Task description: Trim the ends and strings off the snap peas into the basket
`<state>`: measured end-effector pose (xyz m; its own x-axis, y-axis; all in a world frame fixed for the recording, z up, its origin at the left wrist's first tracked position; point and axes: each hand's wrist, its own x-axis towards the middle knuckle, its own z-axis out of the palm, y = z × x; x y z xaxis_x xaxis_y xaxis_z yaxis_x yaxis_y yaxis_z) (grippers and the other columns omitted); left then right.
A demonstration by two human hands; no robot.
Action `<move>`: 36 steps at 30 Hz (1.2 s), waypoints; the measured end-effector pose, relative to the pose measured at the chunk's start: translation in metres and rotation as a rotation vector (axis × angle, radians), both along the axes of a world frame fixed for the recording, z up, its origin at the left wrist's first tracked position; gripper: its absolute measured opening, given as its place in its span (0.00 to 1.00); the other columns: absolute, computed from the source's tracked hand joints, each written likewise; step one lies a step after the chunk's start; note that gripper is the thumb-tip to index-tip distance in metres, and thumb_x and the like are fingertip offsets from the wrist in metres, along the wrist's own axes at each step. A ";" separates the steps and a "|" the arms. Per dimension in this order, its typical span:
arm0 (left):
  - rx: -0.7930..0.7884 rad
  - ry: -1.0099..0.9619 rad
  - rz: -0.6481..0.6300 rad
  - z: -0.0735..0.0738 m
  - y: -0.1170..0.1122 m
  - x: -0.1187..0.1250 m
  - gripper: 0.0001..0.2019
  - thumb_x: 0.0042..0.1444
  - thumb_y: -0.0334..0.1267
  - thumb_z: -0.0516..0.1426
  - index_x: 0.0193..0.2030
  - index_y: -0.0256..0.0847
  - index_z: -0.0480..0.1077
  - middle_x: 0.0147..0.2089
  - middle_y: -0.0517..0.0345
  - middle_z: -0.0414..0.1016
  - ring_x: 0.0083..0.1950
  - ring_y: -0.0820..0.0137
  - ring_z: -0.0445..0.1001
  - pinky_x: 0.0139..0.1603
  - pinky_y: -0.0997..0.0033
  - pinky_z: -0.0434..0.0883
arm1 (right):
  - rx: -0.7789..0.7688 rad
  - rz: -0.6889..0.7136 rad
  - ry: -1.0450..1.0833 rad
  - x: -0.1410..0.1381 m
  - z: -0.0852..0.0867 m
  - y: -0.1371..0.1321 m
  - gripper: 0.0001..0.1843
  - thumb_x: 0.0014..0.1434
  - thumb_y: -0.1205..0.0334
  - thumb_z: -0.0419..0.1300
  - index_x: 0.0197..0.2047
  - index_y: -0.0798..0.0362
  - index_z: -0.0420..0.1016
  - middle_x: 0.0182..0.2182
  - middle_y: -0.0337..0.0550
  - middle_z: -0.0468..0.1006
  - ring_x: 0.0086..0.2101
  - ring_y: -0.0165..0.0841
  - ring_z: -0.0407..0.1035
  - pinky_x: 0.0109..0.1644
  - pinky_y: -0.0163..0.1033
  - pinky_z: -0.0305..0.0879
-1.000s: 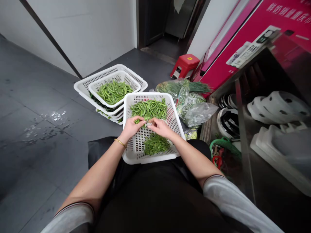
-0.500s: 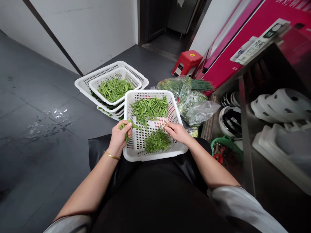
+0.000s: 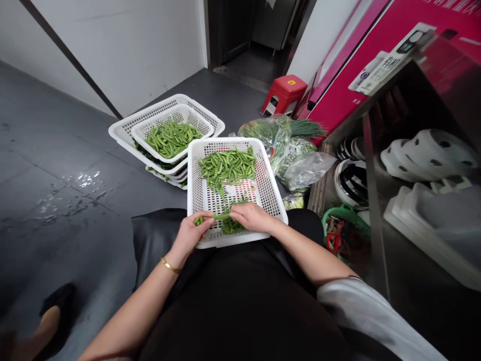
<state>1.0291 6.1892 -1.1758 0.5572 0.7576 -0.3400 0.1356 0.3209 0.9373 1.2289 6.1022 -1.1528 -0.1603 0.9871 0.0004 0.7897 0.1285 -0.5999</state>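
- Pea pod (image 3: 221,216): held roughly level btw both hands, above nr half of white basket (image 3: 191,180), just over pile of thin green scraps (image 3: 233,227).
- L hand (image 3: 191,231): pinching pod's L end btw thumb & fingers; spare pods (image 3: 198,220) tucked in same hand, can't tell how many. Gold bracelet (image 3: 171,265) on wrist.
- R hand (image 3: 251,216): fingertips pressed tog. on pod's R end, partly hiding scraps below.
- White basket: resting on lap, over black apron (image 3: 233,301).
- In far half of basket: big loose heap of pods (image 3: 228,168), well apart from main scrap pile; a few bits scattered btw.
- Just L of basket, on dark floor (image 3: 67,150): stack of white baskets (image 3: 117,131), w/ smaller basket (image 3: 140,134) on top, full of more pods (image 3: 173,139).
- R of basket: clear plastic bags (image 3: 308,170) w/ leafy greens.
- Behind bags: red stool (image 3: 289,87), nr pink cabinet (image 3: 376,65).
- Far R: shelves w/ white containers (image 3: 417,155); green basket (image 3: 341,210) low down, sth red-handled (image 3: 333,242) inside.
- Floor, L: water splashes (image 3: 88,180). Bottom L corner: foot in black shoe (image 3: 63,301), blurry.
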 end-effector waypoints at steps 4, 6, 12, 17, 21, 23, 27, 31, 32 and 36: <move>0.257 -0.012 -0.184 0.020 0.004 -0.005 0.14 0.35 0.30 0.68 0.33 0.40 0.77 0.33 0.54 0.75 0.31 0.70 0.71 0.29 0.77 0.66 | -0.070 0.178 -0.103 -0.010 0.001 -0.006 0.14 0.64 0.60 0.48 0.29 0.54 0.66 0.25 0.38 0.69 0.25 0.27 0.60 0.30 0.32 0.48; 0.300 -0.040 -0.326 0.030 0.003 0.003 0.09 0.34 0.28 0.68 0.26 0.40 0.76 0.27 0.56 0.74 0.31 0.69 0.70 0.31 0.76 0.66 | -0.035 0.157 -0.078 -0.017 0.001 -0.004 0.14 0.65 0.59 0.47 0.30 0.53 0.66 0.26 0.38 0.70 0.26 0.27 0.60 0.31 0.32 0.49; 0.112 -0.158 0.243 0.026 0.026 0.000 0.04 0.47 0.35 0.62 0.28 0.38 0.71 0.18 0.63 0.66 0.17 0.79 0.58 0.16 0.81 0.56 | -0.087 0.045 0.055 0.014 -0.004 -0.008 0.17 0.65 0.59 0.46 0.30 0.54 0.69 0.26 0.39 0.72 0.28 0.28 0.65 0.34 0.32 0.55; -0.279 -0.478 0.307 0.020 0.054 -0.016 0.08 0.44 0.35 0.60 0.22 0.38 0.64 0.20 0.60 0.67 0.19 0.77 0.62 0.13 0.83 0.55 | -0.438 -0.028 -0.187 0.036 -0.029 0.026 0.22 0.53 0.41 0.57 0.32 0.53 0.76 0.25 0.41 0.76 0.27 0.31 0.68 0.30 0.33 0.56; -0.496 -0.478 0.135 0.016 0.045 -0.007 0.08 0.39 0.34 0.60 0.28 0.37 0.68 0.22 0.58 0.69 0.20 0.76 0.64 0.13 0.82 0.58 | -0.469 -0.259 -0.398 0.011 -0.066 0.090 0.25 0.60 0.46 0.50 0.39 0.58 0.77 0.40 0.56 0.77 0.39 0.40 0.71 0.37 0.37 0.62; -0.517 -0.444 0.050 0.013 0.039 -0.001 0.11 0.40 0.33 0.61 0.34 0.37 0.69 0.22 0.59 0.69 0.18 0.77 0.63 0.14 0.81 0.59 | -0.505 -0.276 -0.406 0.001 -0.081 0.112 0.21 0.59 0.51 0.53 0.41 0.61 0.77 0.41 0.59 0.77 0.40 0.41 0.72 0.38 0.38 0.62; -0.483 -0.326 -0.079 0.005 0.034 0.004 0.09 0.44 0.35 0.63 0.29 0.36 0.67 0.17 0.66 0.61 0.14 0.81 0.58 0.13 0.82 0.56 | -0.525 -0.298 -0.384 0.004 -0.087 0.111 0.16 0.56 0.58 0.55 0.40 0.61 0.76 0.40 0.58 0.77 0.39 0.40 0.72 0.37 0.36 0.62; -0.249 -0.059 -0.034 -0.005 0.028 0.013 0.13 0.43 0.41 0.64 0.31 0.35 0.69 0.16 0.65 0.63 0.13 0.80 0.58 0.12 0.81 0.55 | -0.441 -0.283 -0.302 0.008 -0.059 0.065 0.14 0.57 0.53 0.55 0.34 0.54 0.75 0.33 0.45 0.78 0.35 0.33 0.71 0.35 0.33 0.60; -0.186 -0.002 -0.031 -0.007 0.025 0.017 0.15 0.43 0.43 0.64 0.34 0.34 0.70 0.16 0.64 0.64 0.14 0.79 0.59 0.12 0.81 0.55 | -0.381 -0.264 -0.269 0.004 -0.050 0.051 0.13 0.56 0.52 0.55 0.34 0.53 0.74 0.31 0.42 0.78 0.33 0.32 0.70 0.34 0.32 0.59; -0.036 0.069 -0.098 -0.006 0.012 0.029 0.17 0.43 0.45 0.64 0.34 0.34 0.71 0.13 0.66 0.63 0.14 0.79 0.58 0.13 0.81 0.55 | -0.111 -0.147 -0.220 -0.017 -0.018 0.008 0.09 0.56 0.56 0.58 0.33 0.53 0.70 0.30 0.40 0.75 0.30 0.29 0.67 0.32 0.32 0.55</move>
<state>1.0582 6.2007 -1.1821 0.6027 0.6871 -0.4058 0.2318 0.3359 0.9129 1.2123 6.1106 -1.1713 0.0002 0.9917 -0.1284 0.9078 -0.0540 -0.4159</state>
